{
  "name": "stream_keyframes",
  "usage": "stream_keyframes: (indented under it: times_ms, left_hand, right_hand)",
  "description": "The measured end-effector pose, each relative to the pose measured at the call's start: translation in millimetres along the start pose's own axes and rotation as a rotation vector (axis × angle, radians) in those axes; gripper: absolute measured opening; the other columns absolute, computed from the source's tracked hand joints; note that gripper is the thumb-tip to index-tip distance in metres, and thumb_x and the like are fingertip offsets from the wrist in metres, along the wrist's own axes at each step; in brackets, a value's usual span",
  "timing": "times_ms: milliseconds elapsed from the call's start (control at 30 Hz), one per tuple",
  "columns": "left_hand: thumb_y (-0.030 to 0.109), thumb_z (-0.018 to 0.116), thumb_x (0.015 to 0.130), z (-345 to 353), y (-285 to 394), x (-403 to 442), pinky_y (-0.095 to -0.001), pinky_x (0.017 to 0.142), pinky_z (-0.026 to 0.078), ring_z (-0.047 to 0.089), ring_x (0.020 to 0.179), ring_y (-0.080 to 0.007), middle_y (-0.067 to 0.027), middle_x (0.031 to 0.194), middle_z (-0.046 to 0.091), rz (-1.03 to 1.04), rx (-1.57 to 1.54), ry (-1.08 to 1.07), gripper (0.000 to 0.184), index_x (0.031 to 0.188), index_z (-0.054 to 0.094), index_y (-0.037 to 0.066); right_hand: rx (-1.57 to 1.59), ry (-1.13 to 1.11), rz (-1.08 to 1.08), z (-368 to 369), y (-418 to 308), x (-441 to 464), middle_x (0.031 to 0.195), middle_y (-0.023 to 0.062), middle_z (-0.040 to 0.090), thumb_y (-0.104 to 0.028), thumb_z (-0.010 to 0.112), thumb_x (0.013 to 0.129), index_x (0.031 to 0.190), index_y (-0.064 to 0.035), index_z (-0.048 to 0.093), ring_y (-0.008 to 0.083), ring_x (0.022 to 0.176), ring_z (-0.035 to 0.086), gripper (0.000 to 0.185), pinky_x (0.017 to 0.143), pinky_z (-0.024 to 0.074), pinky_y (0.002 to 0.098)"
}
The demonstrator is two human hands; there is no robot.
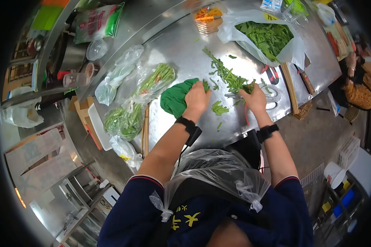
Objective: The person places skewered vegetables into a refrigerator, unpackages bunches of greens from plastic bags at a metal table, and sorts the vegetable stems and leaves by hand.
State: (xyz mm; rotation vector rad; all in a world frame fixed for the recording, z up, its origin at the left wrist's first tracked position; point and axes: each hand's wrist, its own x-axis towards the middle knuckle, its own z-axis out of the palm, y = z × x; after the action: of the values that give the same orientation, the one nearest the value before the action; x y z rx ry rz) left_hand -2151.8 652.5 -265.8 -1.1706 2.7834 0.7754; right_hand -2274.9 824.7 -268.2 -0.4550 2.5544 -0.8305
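My left hand (198,100) is closed, with its back toward me, against a bunched green cloth (175,99). A bit of green leaf shows at its fingertips; what the fingers hold is mostly hidden. My right hand (255,99) pinches leafy greens (248,87) at the near end of a loose pile of green stalks (226,74). Scissors (272,94) with grey handles lie beside and partly behind the right hand. Short cut stems (219,108) are scattered on the steel table (185,53) between my hands.
An open plastic bag of leaves (266,39) stands at the back right. Bagged greens (156,78) lie on the left. Red-handled pliers or shears (272,75), wooden sticks (290,88) and a knife (306,81) are at right. A basket of shredded vegetables (208,20) stands behind.
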Motion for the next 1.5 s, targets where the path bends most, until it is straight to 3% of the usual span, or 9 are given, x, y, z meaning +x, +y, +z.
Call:
stream_keyframes:
  times_ms: [233,433,700,867,900,933,1067,1333,1500]
  left_hand:
    - [0.019,0.062,0.073,22.2,-11.5,14.7,-0.0389,0.069,0.044,0.056,0.081,-0.0289,-0.0132,0.087,0.058,0.0,-0.065,-0.069,0.018,0.081,0.054,0.005]
    - [0.01,0.06,0.071,4.7,-8.4,7.9,-0.0314,0.058,0.044,0.054,0.064,-0.0223,-0.0117,0.071,0.056,-0.15,-0.48,-0.042,0.011,0.073,0.052,0.003]
    - [0.006,0.057,0.072,48.5,62.3,9.9,-0.0363,0.062,0.045,0.056,0.065,-0.0274,-0.0124,0.074,0.055,0.229,-0.375,-0.023,0.009,0.08,0.053,0.003]
    - [0.008,0.059,0.073,54.1,46.3,11.1,-0.0378,0.064,0.044,0.056,0.07,-0.0292,-0.0131,0.077,0.056,0.227,-0.441,-0.098,0.01,0.079,0.053,0.003]
    - [0.008,0.059,0.073,51.8,40.0,8.2,-0.038,0.064,0.044,0.056,0.07,-0.0295,-0.0134,0.077,0.056,0.222,-0.535,-0.074,0.01,0.078,0.053,0.002]
    - [0.006,0.058,0.076,45.2,32.4,5.7,-0.0323,0.055,0.043,0.054,0.06,-0.0214,-0.0101,0.07,0.056,0.219,-0.53,-0.004,0.008,0.077,0.051,0.002]
    - [0.003,0.053,0.079,29.7,-2.6,3.3,-0.0195,0.044,0.034,0.042,0.051,-0.0033,0.0006,0.061,0.049,-0.088,-0.751,-0.125,0.004,0.079,0.05,0.004]
    - [0.018,0.062,0.075,33.1,13.6,35.7,-0.0292,0.059,0.043,0.054,0.062,-0.0175,-0.0084,0.072,0.058,-0.054,-0.579,0.052,0.025,0.089,0.053,-0.001]
    - [0.025,0.064,0.071,47.7,36.9,62.7,-0.0334,0.063,0.045,0.057,0.069,-0.0266,-0.0139,0.075,0.059,-0.053,-0.334,0.021,0.03,0.087,0.057,0.001]
  right_hand:
    - [-0.173,-0.067,-0.056,4.8,9.2,30.7,0.076,0.0139,0.061,-0.025,0.06,0.075,0.092,-0.0023,0.058,0.0263,0.072,0.06,0.029,0.062,0.0454,0.0365]
    - [0.829,-0.255,0.296,-62.9,18.7,22.6,0.073,0.001,0.056,-0.025,0.057,0.079,0.09,-0.0039,0.055,0.007,0.06,0.052,0.024,0.056,0.0426,0.0225]
    - [-0.351,-0.126,-0.147,-23.9,-1.0,25.2,0.096,0.0133,0.059,-0.016,0.061,0.071,0.086,-0.0079,0.061,0.0281,0.087,0.058,0.017,0.073,0.0458,0.0365]
    - [-0.275,-0.304,-0.183,-32.2,13.5,31.5,0.093,0.0117,0.059,-0.015,0.064,0.069,0.095,-0.0083,0.056,0.0253,0.08,0.059,0.028,0.067,0.0449,0.0326]
    - [0.171,-0.351,-0.023,-37.0,21.8,30.5,0.088,0.0125,0.059,-0.015,0.063,0.07,0.095,-0.0078,0.054,0.0227,0.078,0.059,0.027,0.065,0.0441,0.0304]
    - [0.622,-0.382,0.13,-40.6,25.1,33.3,0.083,0.0132,0.059,-0.015,0.063,0.071,0.094,-0.0073,0.053,0.0201,0.076,0.059,0.027,0.063,0.0434,0.0283]
    - [0.286,-0.338,0.028,-38.3,15.2,46.3,0.082,0.0134,0.059,-0.013,0.06,0.072,0.096,-0.0081,0.054,0.0217,0.075,0.059,0.025,0.063,0.0446,0.0301]
    - [-0.285,-0.256,-0.314,-14.1,-1.5,53.7,0.087,0.0099,0.058,-0.013,0.06,0.069,0.093,-0.0098,0.059,0.0307,0.079,0.057,0.024,0.07,0.0456,0.0391]
    - [0.262,-0.271,-0.165,-30.0,-4.9,45.3,0.075,0.0073,0.053,-0.01,0.056,0.069,0.083,-0.0048,0.056,0.0192,0.068,0.056,0.015,0.059,0.0428,0.0294]
